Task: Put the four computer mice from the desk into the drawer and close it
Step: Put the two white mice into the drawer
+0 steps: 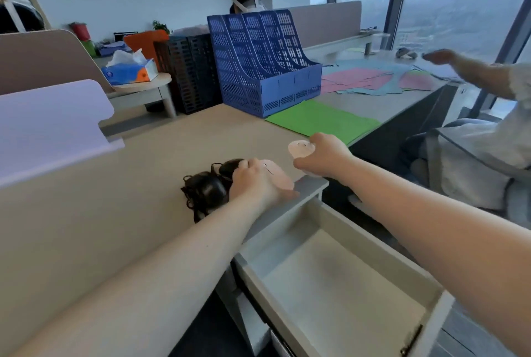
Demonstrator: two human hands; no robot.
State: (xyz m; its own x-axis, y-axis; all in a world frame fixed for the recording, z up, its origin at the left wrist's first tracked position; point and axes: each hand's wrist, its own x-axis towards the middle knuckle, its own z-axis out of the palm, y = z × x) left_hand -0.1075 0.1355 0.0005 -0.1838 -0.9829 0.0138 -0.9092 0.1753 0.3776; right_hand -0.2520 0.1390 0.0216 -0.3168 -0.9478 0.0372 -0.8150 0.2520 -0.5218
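Observation:
Near the desk's right corner lie two black wired mice, one in front [207,189] and one behind it [230,166], with tangled cords. My left hand [257,183] rests over a pink mouse [276,175] next to them, its fingers curled on it. A second pink mouse [300,147] is gripped in my right hand [323,155] just above the desk edge. Below the corner the white drawer [339,279] stands pulled open with nothing inside.
A blue file rack [264,63] and a green sheet [321,119] lie behind the mice. A lilac divider [48,124] stands at left. Another person sits at right, an arm [471,72] stretched over coloured papers. A tissue box [129,71] sits far left.

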